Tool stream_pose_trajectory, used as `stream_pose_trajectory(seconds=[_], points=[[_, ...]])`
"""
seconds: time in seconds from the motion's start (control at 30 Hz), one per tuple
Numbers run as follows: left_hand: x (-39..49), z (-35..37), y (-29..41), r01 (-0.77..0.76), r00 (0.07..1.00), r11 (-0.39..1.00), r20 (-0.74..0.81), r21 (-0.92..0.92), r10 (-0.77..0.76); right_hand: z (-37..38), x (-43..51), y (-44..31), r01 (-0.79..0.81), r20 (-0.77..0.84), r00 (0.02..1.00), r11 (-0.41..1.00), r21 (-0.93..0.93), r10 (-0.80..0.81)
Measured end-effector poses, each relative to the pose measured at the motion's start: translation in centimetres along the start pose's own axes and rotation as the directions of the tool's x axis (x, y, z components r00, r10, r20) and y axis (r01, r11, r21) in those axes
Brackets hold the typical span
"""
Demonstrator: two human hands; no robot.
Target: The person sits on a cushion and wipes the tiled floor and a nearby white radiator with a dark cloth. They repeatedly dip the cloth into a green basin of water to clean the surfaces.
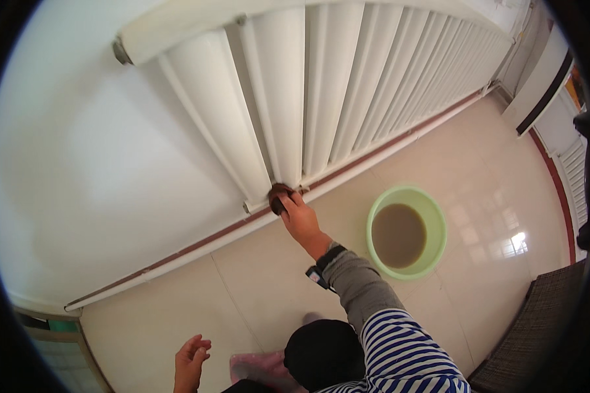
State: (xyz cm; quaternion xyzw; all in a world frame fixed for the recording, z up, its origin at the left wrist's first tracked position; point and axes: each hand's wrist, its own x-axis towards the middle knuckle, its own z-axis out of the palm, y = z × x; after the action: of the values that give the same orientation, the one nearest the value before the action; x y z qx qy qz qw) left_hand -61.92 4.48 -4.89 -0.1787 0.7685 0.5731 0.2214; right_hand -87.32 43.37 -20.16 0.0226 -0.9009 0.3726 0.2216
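My right hand [301, 221] is stretched out to the foot of a white column radiator [275, 93]. Its fingers grip a dark brown cloth [278, 198], pressed against the bottom of the radiator's nearest columns. The cloth is bunched, and part of it is hidden by the fingers. Low at the left, my left hand [191, 361] hovers above the floor with bent fingers and nothing in it. A light green plastic basin [436, 231] of murky brown water [398, 236] stands on the floor to the right of my right forearm.
A white pipe [187, 259] runs along the wall's foot beside a dark red skirting strip [216, 235]. Glossy beige tiles [177, 304] cover the floor. A dark woven surface [531, 324] lies at the lower right. A glass-paned frame [73, 353] stands at the lower left.
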Motion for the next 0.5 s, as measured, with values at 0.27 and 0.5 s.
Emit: stream_pose_trajectory(seconds=[0.27, 0.5], points=[[-0.7, -0.5, -0.1, -0.033, 0.998, 0.999, 0.049, 0.017, 0.033, -2.6, 2.3, 1.9, -0.197, -0.312, 0.923, 0.974, 0.116, 0.224], [-1.1, -0.8, 0.1, -0.096, 0.995, 0.99, 0.049, 0.106, 0.091, -0.7, 2.8, 3.0, -0.313, -0.235, 0.918, 0.948, 0.062, 0.319]])
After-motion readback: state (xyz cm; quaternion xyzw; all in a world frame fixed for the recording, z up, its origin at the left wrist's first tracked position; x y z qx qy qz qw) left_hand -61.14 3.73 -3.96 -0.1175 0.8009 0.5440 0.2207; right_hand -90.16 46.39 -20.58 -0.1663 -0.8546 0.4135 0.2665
